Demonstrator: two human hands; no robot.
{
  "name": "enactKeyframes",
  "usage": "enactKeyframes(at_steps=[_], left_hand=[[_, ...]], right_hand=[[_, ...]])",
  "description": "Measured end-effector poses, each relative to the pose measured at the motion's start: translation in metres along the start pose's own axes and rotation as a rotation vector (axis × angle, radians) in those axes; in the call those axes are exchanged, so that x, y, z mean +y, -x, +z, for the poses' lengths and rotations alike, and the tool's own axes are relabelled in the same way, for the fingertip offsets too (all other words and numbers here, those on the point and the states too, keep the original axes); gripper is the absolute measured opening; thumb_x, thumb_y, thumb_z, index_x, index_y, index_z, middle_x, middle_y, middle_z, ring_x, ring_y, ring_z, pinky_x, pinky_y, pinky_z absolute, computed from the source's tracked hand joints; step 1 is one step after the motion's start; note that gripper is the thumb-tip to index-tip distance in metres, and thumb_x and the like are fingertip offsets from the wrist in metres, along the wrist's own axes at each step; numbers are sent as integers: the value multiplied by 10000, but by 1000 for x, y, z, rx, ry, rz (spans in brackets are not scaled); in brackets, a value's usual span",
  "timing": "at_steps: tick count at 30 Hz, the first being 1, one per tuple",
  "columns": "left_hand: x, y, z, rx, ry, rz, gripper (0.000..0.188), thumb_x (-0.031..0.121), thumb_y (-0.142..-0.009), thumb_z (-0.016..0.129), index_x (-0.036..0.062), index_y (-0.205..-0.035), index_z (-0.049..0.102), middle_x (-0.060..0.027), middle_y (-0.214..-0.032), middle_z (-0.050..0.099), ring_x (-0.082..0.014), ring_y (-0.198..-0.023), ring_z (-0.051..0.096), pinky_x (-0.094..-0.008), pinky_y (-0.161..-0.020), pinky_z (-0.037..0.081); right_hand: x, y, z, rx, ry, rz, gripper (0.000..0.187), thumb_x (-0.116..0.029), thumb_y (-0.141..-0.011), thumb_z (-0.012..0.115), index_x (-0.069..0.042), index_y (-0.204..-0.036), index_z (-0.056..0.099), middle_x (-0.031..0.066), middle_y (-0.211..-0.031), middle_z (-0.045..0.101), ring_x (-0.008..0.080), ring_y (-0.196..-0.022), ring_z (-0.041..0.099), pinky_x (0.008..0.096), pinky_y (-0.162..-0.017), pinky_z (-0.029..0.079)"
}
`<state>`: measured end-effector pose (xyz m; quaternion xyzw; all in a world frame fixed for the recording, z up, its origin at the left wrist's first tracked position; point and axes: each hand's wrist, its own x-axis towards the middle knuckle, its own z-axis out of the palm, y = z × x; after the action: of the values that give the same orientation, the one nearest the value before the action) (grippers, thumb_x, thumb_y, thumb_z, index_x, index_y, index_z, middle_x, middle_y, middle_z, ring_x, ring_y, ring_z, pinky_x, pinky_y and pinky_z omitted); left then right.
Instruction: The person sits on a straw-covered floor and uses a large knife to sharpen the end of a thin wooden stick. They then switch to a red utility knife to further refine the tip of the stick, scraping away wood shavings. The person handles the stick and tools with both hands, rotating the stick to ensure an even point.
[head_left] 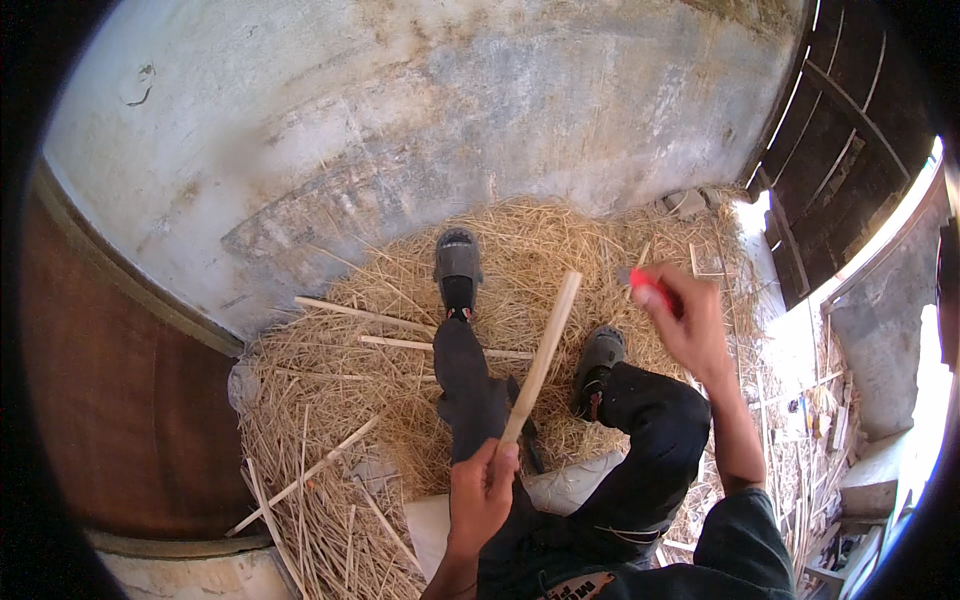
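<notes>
My left hand (483, 497) is closed around the lower end of a pale bamboo strip (546, 352), which slants up and away to the right. To the right of the strip's upper end, my right hand (685, 317) grips a red utility knife (651, 288). Its short greyish tip is blurred and points left, apart from the strip. Behind the strip, between my legs, lies a dark long-shaped tool (531, 440), partly hidden, so I cannot tell its kind.
Straw-like shavings (520, 240) cover the floor around my shoes (458, 258). Several loose pale sticks (318, 470) lie at the left. A stained wall (400, 120) rises ahead, a brown panel (130, 390) stands left, and dark boards (840, 130) stand far right.
</notes>
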<state>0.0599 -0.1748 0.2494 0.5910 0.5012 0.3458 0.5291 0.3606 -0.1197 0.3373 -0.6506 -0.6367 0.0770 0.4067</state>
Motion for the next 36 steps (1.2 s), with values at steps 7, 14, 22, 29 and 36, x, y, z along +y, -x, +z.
enactKeyframes(at_steps=[7, 14, 22, 29, 36], left_hand=[[30, -14, 9, 73, -59, 129, 386, 332, -1066, 592, 27, -831, 614, 11, -610, 501, -49, -547, 426, -265, -502, 320], [40, -15, 18, 124, -138, 210, 301, 271, -1052, 628, 3, -916, 655, -18, -618, 530, -66, -543, 457, -274, -506, 358], [42, -20, 23, 148, -152, 346, 135, 94, -1016, 642, -25, -1064, 682, -127, -732, 608, -168, -558, 530, -318, -517, 414], [45, -24, 24, 165, -104, 327, 275, 175, -1038, 640, -18, -1220, 714, -97, -838, 680, -125, -677, 578, -301, -600, 453], [43, -25, 24, 121, -99, 283, 292, 185, -1048, 628, -23, -1229, 726, -100, -946, 751, -113, -751, 610, -292, -667, 475]], right_hand=[[-32, 46, 39, -115, 58, -381, 244, -295, -852, 824, -145, -1030, 753, 18, -810, 681, 202, -630, 674, 334, -530, 524], [-33, 52, 49, -20, 81, -404, 297, -315, -824, 844, -150, -1054, 755, -9, -795, 673, 188, -586, 655, 325, -503, 514], [-32, 52, 48, 13, 31, -410, 301, -303, -825, 841, -139, -1065, 759, -5, -758, 654, 196, -559, 637, 330, -484, 503], [-27, 50, 49, 6, 62, -339, 261, -298, -820, 843, -135, -1009, 767, 5, -737, 641, 205, -536, 615, 336, -472, 477], [-22, 51, 49, 86, 70, -366, 282, -300, -790, 863, -127, -992, 767, 8, -742, 647, 206, -537, 617, 333, -476, 475]])
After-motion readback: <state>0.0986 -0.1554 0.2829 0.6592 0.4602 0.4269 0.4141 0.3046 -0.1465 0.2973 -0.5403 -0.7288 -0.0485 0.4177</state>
